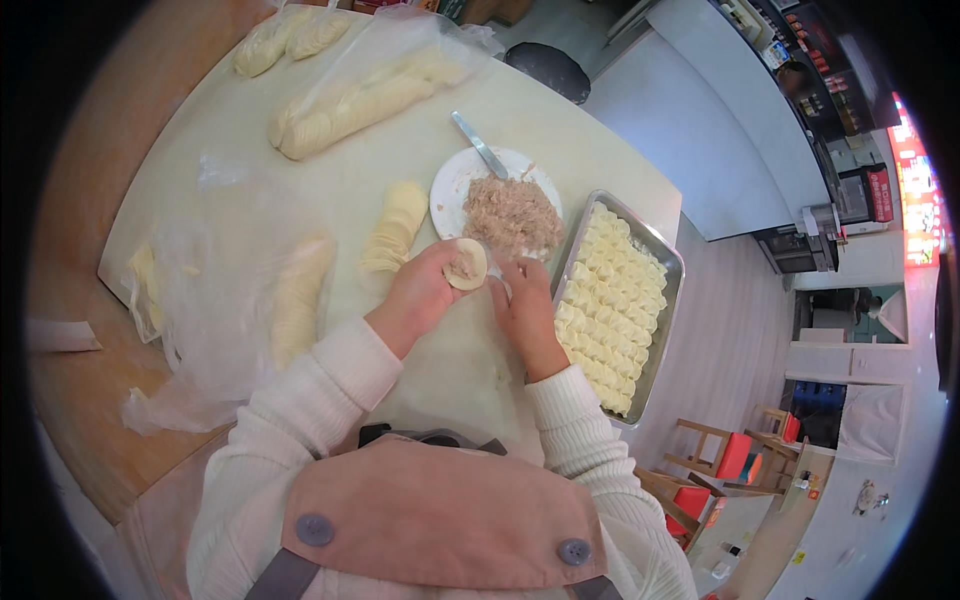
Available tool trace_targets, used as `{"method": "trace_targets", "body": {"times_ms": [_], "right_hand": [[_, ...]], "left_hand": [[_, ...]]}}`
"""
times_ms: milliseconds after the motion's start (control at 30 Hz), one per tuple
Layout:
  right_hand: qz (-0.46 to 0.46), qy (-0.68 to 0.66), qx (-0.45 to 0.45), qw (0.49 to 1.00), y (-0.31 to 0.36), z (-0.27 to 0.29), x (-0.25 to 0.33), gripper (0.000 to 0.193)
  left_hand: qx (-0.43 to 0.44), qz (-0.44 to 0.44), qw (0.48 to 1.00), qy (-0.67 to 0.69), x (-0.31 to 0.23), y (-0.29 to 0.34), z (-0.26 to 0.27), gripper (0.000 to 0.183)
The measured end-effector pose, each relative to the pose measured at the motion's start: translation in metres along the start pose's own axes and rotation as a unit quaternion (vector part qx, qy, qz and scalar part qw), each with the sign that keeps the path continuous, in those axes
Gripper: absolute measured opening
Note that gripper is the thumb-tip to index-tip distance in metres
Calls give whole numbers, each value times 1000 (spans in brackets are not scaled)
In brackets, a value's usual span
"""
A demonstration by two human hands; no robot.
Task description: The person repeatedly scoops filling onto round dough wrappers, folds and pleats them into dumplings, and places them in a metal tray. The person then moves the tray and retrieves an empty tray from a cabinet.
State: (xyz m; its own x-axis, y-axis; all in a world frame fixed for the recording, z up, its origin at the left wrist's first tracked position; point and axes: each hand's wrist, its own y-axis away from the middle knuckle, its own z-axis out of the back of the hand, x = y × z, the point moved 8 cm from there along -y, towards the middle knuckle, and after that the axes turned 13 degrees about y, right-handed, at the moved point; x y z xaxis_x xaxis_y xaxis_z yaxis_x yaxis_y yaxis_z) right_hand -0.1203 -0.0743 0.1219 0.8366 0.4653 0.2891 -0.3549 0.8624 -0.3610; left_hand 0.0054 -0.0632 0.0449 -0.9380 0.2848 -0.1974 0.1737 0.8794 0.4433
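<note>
My left hand [415, 299] holds a round dumpling wrapper [466, 279] with a dab of meat filling on it. Just to its right, my right hand [528, 309] has its fingers curled together by the near edge of the plate; what is between them, if anything, is hidden. Minced meat filling [510, 214] is heaped on the white plate [449, 190], where a metal spatula [480, 146] rests with its handle pointing away. Beside my left hand a fanned stack of wrappers [394, 226] lies on the table. A metal tray [648, 392] at the right carries rows of folded dumplings [612, 310].
Clear plastic bags [235, 230] cover another wrapper stack [300, 300] on the left. A long bagged roll of wrappers [360, 105] lies at the far side of the table [420, 375]. Past the table are a dark round stool [547, 72] and red-seated chairs [733, 456].
</note>
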Motion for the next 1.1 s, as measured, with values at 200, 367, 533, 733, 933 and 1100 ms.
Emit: {"method": "trace_targets", "body": {"times_ms": [200, 367, 533, 733, 933, 1100], "right_hand": [[176, -94, -63, 978, 5, 43, 38, 26], [119, -80, -101, 985, -2, 73, 41, 21], [50, -101, -118, 987, -7, 97, 51, 19], [36, -207, -140, 968, 15, 131, 75, 23], [31, -357, -140, 923, 39, 154, 94, 28], [-13, -445, -108, 889, 50, 157, 95, 23]], "left_hand": [[84, 32, 996, -1, -2, 26, -28, 30], [106, 18, 985, -133, 8, 51, -54, 31], [153, 7, 983, -103, 9, 85, -81, 29], [235, -207, 906, -283, 1, 137, -113, 22], [330, -406, 705, -479, -11, 174, -145, 22], [365, -429, 657, -502, -3, 193, -161, 30]]}}
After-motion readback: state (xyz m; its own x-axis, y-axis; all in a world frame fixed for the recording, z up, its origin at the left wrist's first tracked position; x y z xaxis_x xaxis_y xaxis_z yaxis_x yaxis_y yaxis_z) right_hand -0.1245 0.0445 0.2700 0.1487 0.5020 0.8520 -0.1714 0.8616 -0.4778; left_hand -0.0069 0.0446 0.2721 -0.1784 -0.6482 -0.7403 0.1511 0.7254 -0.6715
